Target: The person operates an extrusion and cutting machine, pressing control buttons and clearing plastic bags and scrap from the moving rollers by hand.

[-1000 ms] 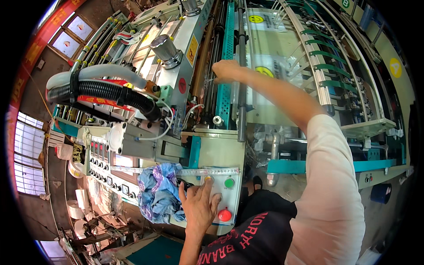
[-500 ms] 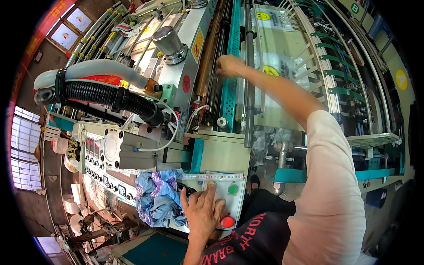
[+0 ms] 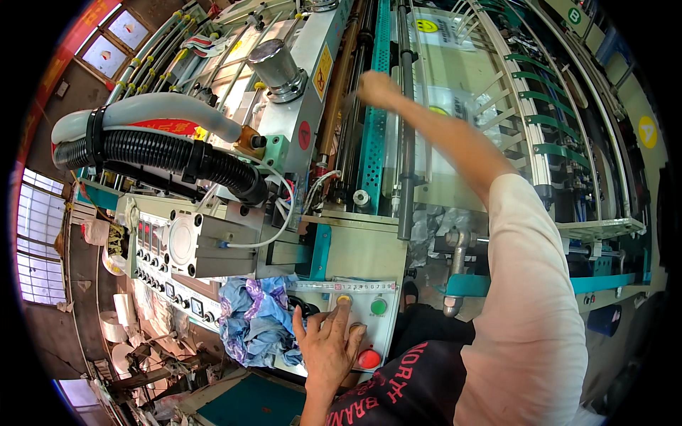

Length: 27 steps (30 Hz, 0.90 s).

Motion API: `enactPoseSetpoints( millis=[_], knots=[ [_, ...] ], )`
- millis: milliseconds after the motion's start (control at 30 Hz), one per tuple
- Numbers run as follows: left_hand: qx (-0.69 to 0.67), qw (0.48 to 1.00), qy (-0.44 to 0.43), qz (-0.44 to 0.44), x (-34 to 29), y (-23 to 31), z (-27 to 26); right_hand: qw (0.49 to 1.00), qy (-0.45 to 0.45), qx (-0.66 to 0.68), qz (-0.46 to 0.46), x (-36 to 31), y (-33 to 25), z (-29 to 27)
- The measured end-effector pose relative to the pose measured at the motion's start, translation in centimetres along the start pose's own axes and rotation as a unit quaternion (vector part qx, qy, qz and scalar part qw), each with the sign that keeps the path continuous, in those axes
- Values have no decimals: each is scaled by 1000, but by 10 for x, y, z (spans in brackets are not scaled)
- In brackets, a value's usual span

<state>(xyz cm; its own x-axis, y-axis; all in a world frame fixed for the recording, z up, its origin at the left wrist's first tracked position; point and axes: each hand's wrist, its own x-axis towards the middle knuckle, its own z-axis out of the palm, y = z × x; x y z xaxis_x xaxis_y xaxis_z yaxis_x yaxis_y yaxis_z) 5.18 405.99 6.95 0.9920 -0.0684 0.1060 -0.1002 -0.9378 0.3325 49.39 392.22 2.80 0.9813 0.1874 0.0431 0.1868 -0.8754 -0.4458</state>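
Observation:
My left hand (image 3: pixel 329 342) rests on a control panel (image 3: pixel 383 328) with its fingers spread, the index fingertip on a yellow button (image 3: pixel 344 301). A green button (image 3: pixel 379 307) and a red button (image 3: pixel 369 359) sit beside it. My right arm stretches across the machine. At its end my right hand (image 3: pixel 378 90) is closed, above the teal perforated bar (image 3: pixel 374 153) and close to the brown roller (image 3: pixel 331 121). What its fingers hold, if anything, is too blurred to make out. To the left of the panel buttons lies a crumpled blue and purple cloth (image 3: pixel 259 323).
A ruler strip (image 3: pixel 366 287) runs along the panel's top. Clear plastic sheets with yellow smiley prints (image 3: pixel 428 26) lie on the bed right of a long grey bar (image 3: pixel 406 163). A metal cylinder (image 3: pixel 273 65) and thick black hose (image 3: pixel 142 153) stand on the left.
My right hand has shifted slightly to the right and up, away from the brown roller. My left hand stays on the yellow button. The view has moved a little.

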Motion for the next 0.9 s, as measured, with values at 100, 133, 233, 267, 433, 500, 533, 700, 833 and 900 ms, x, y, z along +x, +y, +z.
enactPoseSetpoints(
  millis=[100, 133, 233, 267, 433, 500, 533, 700, 833, 900],
  knots=[
    [-1, 1000, -1, 2, 0, 1, -1, 982, 157, 89, 48, 28, 27, -43],
    [-2, 1000, -3, 1, 0, 1, -1, 966, 192, 174, 24, 36, 43, -61],
    [-3, 1000, -2, 14, 0, 0, -2, 912, 353, 203, 41, 63, 110, -126],
    [-3, 1000, 0, 19, 1, 0, -1, 864, 495, 78, 54, 73, 132, -145],
    [0, 999, 1, 34, 1, -1, -3, 781, 616, 90, -43, -24, 117, -264],
    [10, 999, 1, 40, 0, 0, -3, 803, 582, 84, -95, -66, 95, -275],
    [18, 999, 1, 43, 0, 1, -2, 818, 557, 81, -118, -75, 95, -274],
    [56, 996, -2, 66, 1, 1, 0, 956, 266, 98, -78, -102, 113, -252],
    [56, 995, 6, 83, 1, 1, 3, 979, 143, -81, -123, -106, 159, -213],
    [62, 995, 7, 77, -1, 2, 3, 987, 73, -118, -79, -118, 146, -198]
  ],
)
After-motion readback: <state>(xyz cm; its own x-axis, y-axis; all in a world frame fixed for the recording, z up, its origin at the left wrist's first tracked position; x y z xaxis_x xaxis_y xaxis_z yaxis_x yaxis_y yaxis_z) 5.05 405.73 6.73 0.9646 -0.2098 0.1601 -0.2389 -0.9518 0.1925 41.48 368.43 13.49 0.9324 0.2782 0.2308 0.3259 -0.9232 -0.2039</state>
